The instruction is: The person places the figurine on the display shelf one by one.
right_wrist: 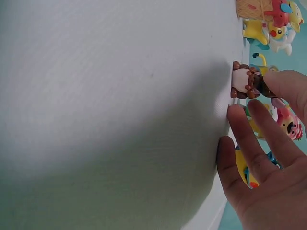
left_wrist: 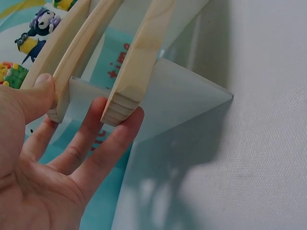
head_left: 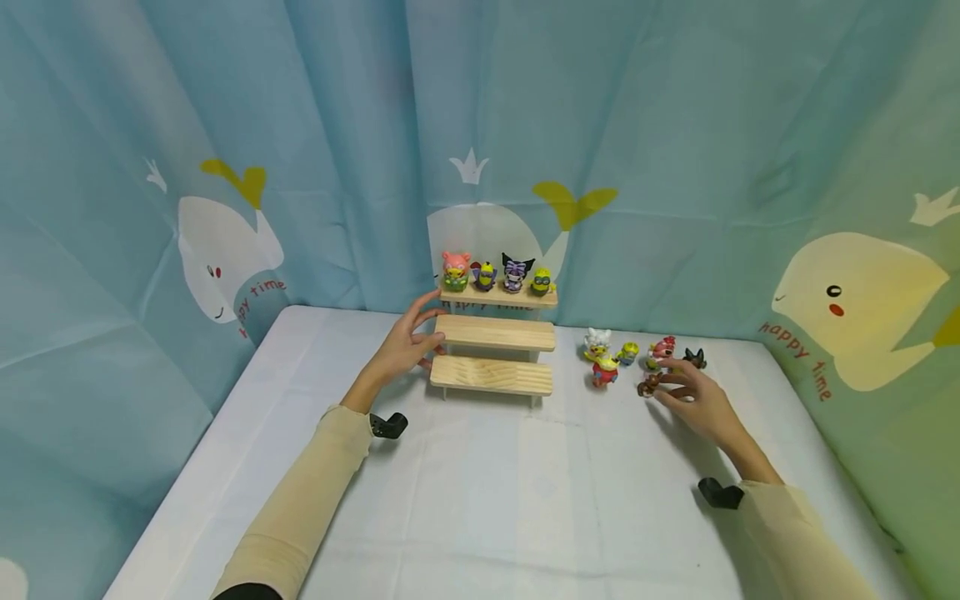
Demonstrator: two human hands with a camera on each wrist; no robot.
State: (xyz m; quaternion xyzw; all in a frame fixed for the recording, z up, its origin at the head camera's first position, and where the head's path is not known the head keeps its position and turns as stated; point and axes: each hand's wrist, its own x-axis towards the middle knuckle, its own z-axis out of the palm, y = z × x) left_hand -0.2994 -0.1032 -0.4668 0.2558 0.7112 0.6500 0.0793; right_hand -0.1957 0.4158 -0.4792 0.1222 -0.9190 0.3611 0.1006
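My left hand (head_left: 405,346) holds the left end of a three-tier wooden display shelf (head_left: 495,333). Up close in the left wrist view, the thumb lies on the end of the middle board (left_wrist: 88,45), and fingertips touch the front board (left_wrist: 136,72) from beneath. Over on the right, my right hand (head_left: 701,406) pinches a small brown figurine (right_wrist: 242,81) between thumb and fingers, low at the table surface. Just behind it stand a pink-and-red figurine (head_left: 663,348) and a dark-eared figurine (head_left: 695,358).
Along the top board stand a pink figurine (head_left: 455,272), a purple-and-black figurine (head_left: 516,273) and two yellow ones. Right of the shelf are a white-topped figurine (head_left: 597,343), a red-and-yellow figurine (head_left: 604,372) and a small yellow figurine (head_left: 627,353). A blue whale-print curtain (head_left: 337,167) backs the white table (head_left: 480,483).
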